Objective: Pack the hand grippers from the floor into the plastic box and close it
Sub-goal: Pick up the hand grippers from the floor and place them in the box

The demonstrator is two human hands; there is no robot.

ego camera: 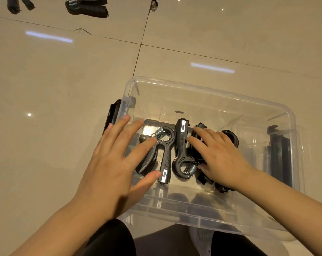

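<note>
A clear plastic box (208,91) stands open on the tiled floor in front of me. Inside lie black hand grippers: one (164,156) at the left, a second (182,145) beside it, and a third (230,137) mostly hidden under my right hand. My left hand (117,154) hovers over the box's left side with fingers spread and straight, holding nothing. My right hand (219,154) lies flat on the third gripper, fingers extended. Another hand gripper (88,6) lies on the floor at the far left.
More black gripper handles (18,5) lie at the top left edge. The box has black latches on its left side (112,115) and right side (280,154). My knees and a shoe (202,239) are just below the box.
</note>
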